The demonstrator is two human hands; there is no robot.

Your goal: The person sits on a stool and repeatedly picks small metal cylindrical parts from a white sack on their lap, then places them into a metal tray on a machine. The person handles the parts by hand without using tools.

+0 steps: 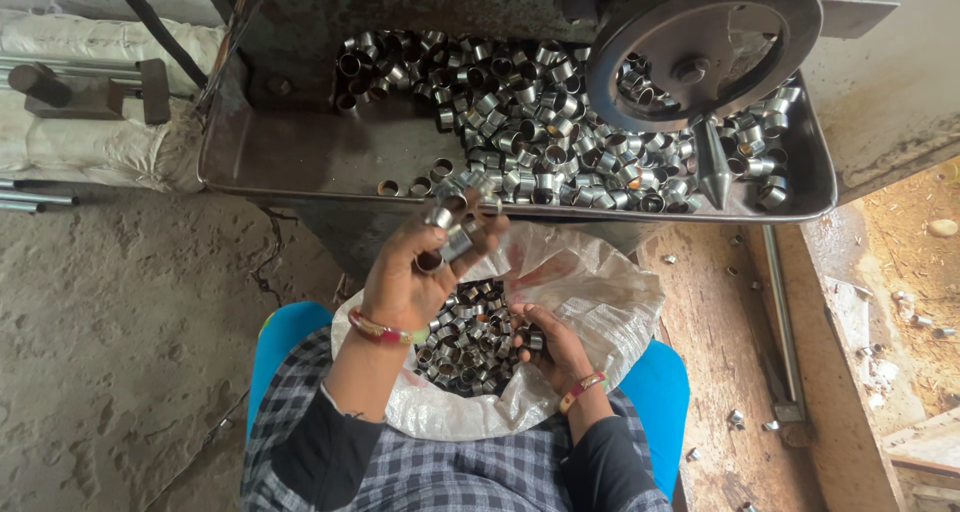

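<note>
Many metal rings (560, 122), tray (300, 157), handwheel (700, 47)

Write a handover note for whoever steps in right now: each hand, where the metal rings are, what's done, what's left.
Left hand: raised near the tray edge, closed on a handful of metal rings.
Right hand: down in the white sack on the lap, fingers among the rings in the sack.
Metal tray: large pile of rings on its right side, left side mostly bare.
Done: many rings lie on the tray.
Left: the sack is far from empty; some rings lie scattered on the floor.
</note>
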